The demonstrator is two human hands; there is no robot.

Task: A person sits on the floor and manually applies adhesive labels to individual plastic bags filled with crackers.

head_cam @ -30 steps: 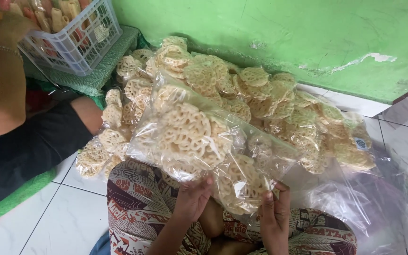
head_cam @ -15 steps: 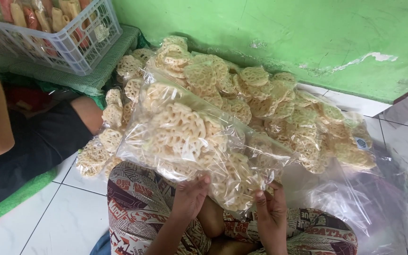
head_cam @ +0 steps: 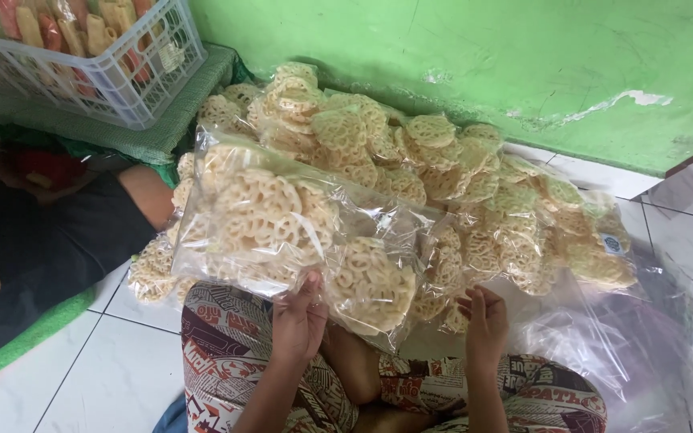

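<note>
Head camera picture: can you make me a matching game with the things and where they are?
Things:
1. clear plastic bag of pale lattice crackers
2. white plastic basket
3. right hand
4. green painted wall

Places:
A. top left, on a green mat
B. open, beside the bag
C. behind the cracker pile
D. held up by the left hand

Pairs: 1-D, 2-A, 3-B, 4-C

Glossy clear plastic bag (head_cam: 298, 224), rough lacy crackers (head_cam: 266, 212), smooth white tiles (head_cam: 122, 377)
</note>
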